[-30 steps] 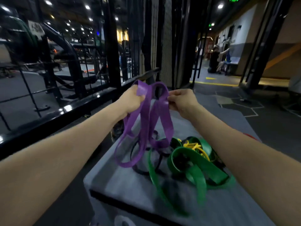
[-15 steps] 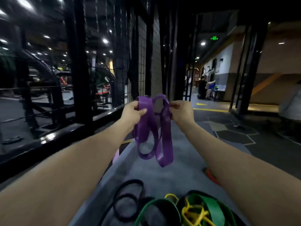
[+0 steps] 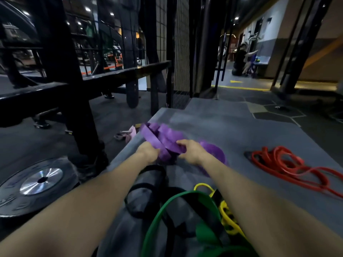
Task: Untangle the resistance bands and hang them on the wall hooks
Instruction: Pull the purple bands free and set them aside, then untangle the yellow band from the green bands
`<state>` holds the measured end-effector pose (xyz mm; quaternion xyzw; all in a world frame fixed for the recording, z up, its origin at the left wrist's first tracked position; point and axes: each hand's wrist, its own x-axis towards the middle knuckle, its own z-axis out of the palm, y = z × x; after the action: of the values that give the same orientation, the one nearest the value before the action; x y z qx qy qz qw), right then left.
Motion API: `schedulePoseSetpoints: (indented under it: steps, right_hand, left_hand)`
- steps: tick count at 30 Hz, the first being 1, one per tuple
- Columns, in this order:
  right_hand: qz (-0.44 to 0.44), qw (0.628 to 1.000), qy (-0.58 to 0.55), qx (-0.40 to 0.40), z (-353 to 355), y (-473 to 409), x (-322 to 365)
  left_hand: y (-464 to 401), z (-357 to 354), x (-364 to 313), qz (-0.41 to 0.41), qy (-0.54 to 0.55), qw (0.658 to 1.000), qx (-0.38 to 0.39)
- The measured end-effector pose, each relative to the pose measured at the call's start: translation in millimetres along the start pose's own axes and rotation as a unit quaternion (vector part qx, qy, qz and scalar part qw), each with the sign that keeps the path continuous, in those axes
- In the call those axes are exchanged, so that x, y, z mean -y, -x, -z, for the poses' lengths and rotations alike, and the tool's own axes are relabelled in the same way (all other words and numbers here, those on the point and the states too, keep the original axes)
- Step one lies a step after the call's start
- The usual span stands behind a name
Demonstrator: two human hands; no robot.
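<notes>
A wide purple band [image 3: 165, 137] lies bunched in folds on the grey padded platform [image 3: 232, 127]. My left hand [image 3: 148, 152] grips its near left folds, and my right hand [image 3: 192, 152] pinches the folds beside it. More of the purple band loops out to the right of my right wrist. Close to me lie a black band [image 3: 146, 188], a green band [image 3: 178, 203] and a yellow band [image 3: 225, 212], tangled together under my forearms. A red band [image 3: 282, 164] lies coiled at the right of the platform. No wall hooks are in sight.
A black steel rack [image 3: 61, 84] and rail stand at the left, with a weight plate [image 3: 39, 182] on the floor below. A wire mesh panel [image 3: 176, 43] rises ahead. A pink item [image 3: 126, 135] lies off the platform's left edge. A person crouches far back right.
Both hands have come down from chest height with the purple band, which now rests bunched on the platform. The view has tilted down and the red band has come into sight.
</notes>
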<state>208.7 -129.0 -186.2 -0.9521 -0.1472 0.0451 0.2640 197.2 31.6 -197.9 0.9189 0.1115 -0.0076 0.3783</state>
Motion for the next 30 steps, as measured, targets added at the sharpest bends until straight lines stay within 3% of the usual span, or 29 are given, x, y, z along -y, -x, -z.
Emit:
schedulePoseSetpoints:
  steps: [8, 13, 20, 27, 30]
  right_hand:
    - [0.008, 0.999, -0.020, -0.049, 36, 63, 7]
    - [-0.040, 0.983, -0.153, -0.091, 53, 132, 8]
    - [-0.059, 0.969, -0.183, -0.152, 49, 242, 17]
    - [-0.088, 0.980, -0.104, -0.148, 18, 320, 13]
    - [-0.064, 0.995, -0.022, -0.079, 10, 331, 11]
  left_hand:
    - [60, 30, 4, -0.005, -0.207, 0.978, 0.001]
    - [131, 34, -10, -0.048, -0.126, 0.991, -0.013]
    - [244, 8, -16, -0.143, -0.020, 0.990, 0.003]
    - [301, -20, -5, -0.127, 0.002, 0.992, -0.027]
    - [302, -26, 7, -0.125, -0.026, 0.991, -0.049]
